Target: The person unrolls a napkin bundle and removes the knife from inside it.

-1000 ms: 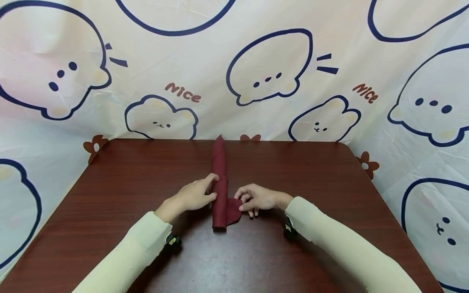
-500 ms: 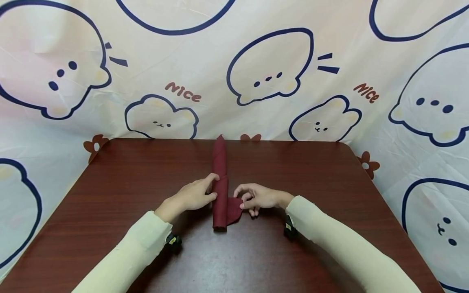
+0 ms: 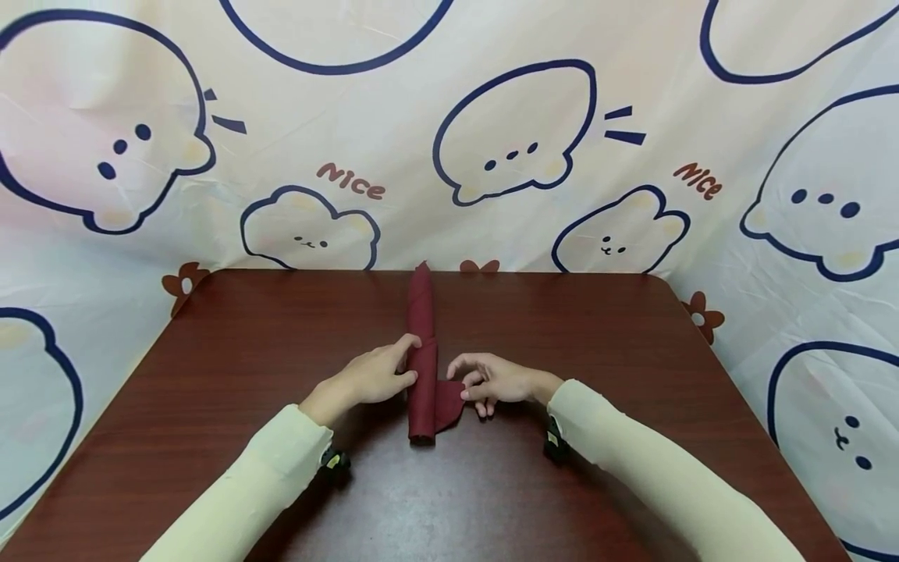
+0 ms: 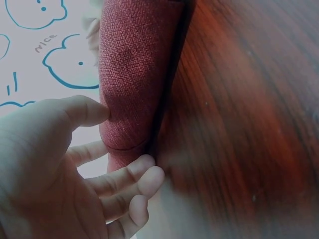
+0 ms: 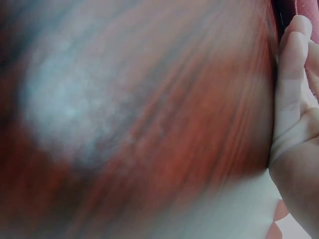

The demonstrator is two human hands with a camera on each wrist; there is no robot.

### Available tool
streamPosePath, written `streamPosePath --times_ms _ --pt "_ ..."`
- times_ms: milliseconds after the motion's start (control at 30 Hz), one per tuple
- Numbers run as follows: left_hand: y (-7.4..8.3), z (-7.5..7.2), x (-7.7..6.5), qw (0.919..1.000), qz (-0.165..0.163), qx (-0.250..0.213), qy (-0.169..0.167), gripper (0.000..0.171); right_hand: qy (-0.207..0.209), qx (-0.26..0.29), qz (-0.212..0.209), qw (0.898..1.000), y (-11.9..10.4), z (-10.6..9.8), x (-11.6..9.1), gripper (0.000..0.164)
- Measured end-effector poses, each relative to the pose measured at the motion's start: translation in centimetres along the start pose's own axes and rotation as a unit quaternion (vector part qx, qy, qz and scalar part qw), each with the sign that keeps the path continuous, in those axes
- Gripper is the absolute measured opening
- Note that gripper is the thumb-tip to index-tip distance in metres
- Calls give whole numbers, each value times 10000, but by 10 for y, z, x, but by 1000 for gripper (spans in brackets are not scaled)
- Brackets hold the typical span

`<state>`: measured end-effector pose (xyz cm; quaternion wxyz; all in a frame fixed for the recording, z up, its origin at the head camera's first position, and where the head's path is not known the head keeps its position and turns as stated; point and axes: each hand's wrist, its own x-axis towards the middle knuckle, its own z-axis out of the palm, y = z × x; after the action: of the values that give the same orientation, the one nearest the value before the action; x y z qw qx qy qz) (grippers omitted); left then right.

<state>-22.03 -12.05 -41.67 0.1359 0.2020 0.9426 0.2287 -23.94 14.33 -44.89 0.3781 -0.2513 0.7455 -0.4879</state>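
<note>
A dark red cloth napkin (image 3: 421, 398), rolled into a long narrow tube, lies lengthwise on the table, its pointed tip at the far edge. From the roll's near part a small rounded flap (image 3: 448, 404) sticks out to the right. My left hand (image 3: 365, 376) grips the roll from its left side, thumb and index finger on the cloth near a fold line. In the left wrist view the woven cloth (image 4: 134, 64) runs between the thumb and the other fingers. My right hand (image 3: 495, 380) pinches the flap's outer edge between thumb and finger, with the other fingers bent.
The brown wood-grain table (image 3: 597, 328) has rounded far corners. Behind it and at both sides hangs a pale sheet (image 3: 393, 117) printed with cartoon outlines and flowers. Dark wrist devices (image 3: 335, 466) sit under the pale sleeves (image 3: 632, 453).
</note>
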Motion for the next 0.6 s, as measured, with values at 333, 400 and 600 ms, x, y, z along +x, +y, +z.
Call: streamPosePath --times_ms 333,400,600 --pt "0 2 2 10000 13 3 8 49 -133 210 -106 9996 5 -2 1 29" --pt "2 2 3 10000 -3 19 5 49 -181 177 -136 9996 6 -3 2 25" --pt "4 0 3 10000 -46 40 14 49 -138 -47 -90 9999 4 -3 1 25"
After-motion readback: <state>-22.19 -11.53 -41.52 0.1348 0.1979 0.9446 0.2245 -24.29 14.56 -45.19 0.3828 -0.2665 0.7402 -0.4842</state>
